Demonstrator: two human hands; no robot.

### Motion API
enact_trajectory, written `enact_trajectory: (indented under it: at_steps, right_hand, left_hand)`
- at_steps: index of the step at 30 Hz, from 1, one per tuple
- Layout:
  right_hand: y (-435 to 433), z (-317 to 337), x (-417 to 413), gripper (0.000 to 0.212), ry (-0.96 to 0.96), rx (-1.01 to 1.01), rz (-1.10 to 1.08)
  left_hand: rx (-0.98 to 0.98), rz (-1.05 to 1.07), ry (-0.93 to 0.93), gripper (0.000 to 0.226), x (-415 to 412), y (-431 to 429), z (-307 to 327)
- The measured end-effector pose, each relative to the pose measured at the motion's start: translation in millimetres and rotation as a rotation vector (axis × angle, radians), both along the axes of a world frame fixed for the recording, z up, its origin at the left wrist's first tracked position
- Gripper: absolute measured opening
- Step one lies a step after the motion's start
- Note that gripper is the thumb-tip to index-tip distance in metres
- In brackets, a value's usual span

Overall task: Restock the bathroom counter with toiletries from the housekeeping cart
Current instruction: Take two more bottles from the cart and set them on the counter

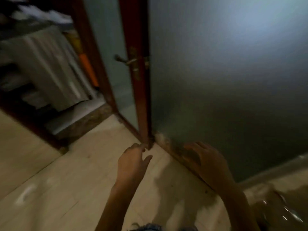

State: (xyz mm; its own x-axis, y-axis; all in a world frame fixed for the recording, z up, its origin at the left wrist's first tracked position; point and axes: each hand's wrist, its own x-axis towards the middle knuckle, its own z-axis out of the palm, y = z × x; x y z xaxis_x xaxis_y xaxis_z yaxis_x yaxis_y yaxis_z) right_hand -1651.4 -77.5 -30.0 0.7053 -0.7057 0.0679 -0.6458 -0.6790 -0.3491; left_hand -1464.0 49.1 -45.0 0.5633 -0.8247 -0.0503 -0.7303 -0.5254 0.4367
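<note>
Directly ahead stands a red-brown wooden door, and its brass lever handle points to the left. To the right of the door a wide frosted glass panel fills the view, lit palely near its top.

Both hands are raised in front of the foot of the door and hold nothing. The left hand hangs just before the door's lower end. Its fingers are loosely curled, its thumb stands out to the right, and its knuckles are near the wood. Whether they touch it cannot be told. The right hand is to the right of the door, before the bottom rail of the glass panel, with its fingers spread and relaxed.

To the left of the door an opening shows a blurred cart with dark shelves and pale stacked things. The picture is too smeared to pick out any toiletries on it. A long orange thing stands upright between the cart and the door.

A mottled stone threshold lies across the opening to the left of the door's foot. Pale floor spreads from the door toward the viewer, under both forearms. A scrap of blue denim shows at the bottom edge, below the door.
</note>
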Motion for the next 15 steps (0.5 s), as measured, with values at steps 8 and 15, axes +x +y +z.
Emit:
enact_trajectory:
  at_steps: [8,15]
  right_hand:
    - [59,5,165,0.029,-0.061,0.1,0.372]
    - [109,6,258,0.032,0.124,0.157,0.633]
  left_hand:
    - [0.015,0.375,-0.057,0.042,100,130,4]
    - [0.02,0.572,-0.019,0.043,141,201,-5]
